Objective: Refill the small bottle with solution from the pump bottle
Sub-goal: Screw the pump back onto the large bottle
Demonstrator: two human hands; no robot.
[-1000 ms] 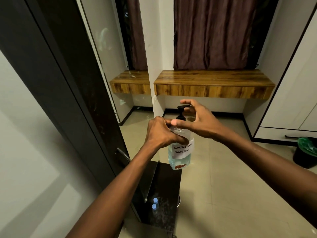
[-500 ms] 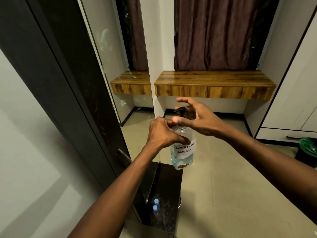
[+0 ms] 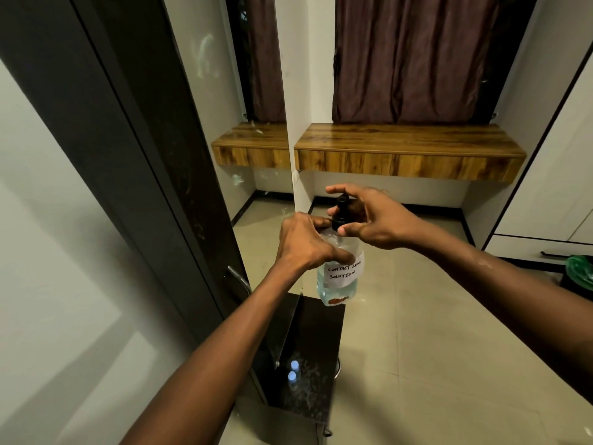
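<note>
A clear pump bottle (image 3: pixel 339 281) with a white handwritten label "contact lens solution" is held in the air at mid-frame. My left hand (image 3: pixel 305 242) is wrapped around its shoulder. My right hand (image 3: pixel 369 216) has thumb and fingers closed around the black pump head (image 3: pixel 340 211) and its collar. Bluish liquid fills the bottle's lower part. Below, on a dark shelf (image 3: pixel 317 332), a small bottle (image 3: pixel 292 379) with a pale cap stands against a mirror; its reflection shows just above it.
A dark door frame (image 3: pixel 144 155) and mirror panel with a metal handle (image 3: pixel 239 279) stand at my left. A wooden wall desk (image 3: pixel 407 152) and brown curtain (image 3: pixel 414 56) are ahead. White wardrobe doors and a bin with a green liner (image 3: pixel 580 277) are at the right.
My right hand has shifted on the pump head, fingers turning around the collar. The pump nozzle now points toward me. The bottle stays in my left hand at about the same height.
</note>
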